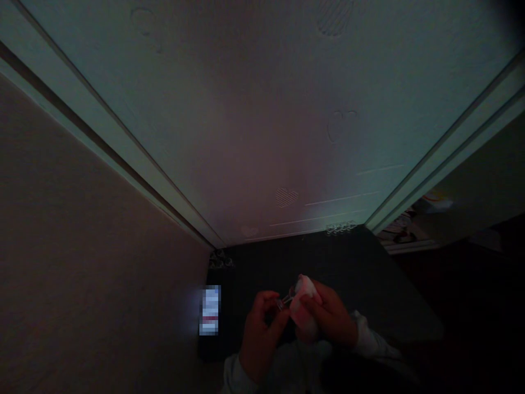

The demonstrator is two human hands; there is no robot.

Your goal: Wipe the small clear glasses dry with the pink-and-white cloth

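Pink-white bundle (301,317), head view: right hand (328,314) is holding it, fingers wrapped round, above dark surface (348,262). Left hand (262,328) is pinching slim piece (287,299) at its edge, fingertips nearly meeting; join unclear. Firm hold, light pinch are probably serving best.

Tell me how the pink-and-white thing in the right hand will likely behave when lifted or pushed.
The pink-and-white thing is probably light, being small enough for the right hand to grasp. Its rounded outline suggests it might roll or tip if pushed. It may be soft, but the dimness hides its material.
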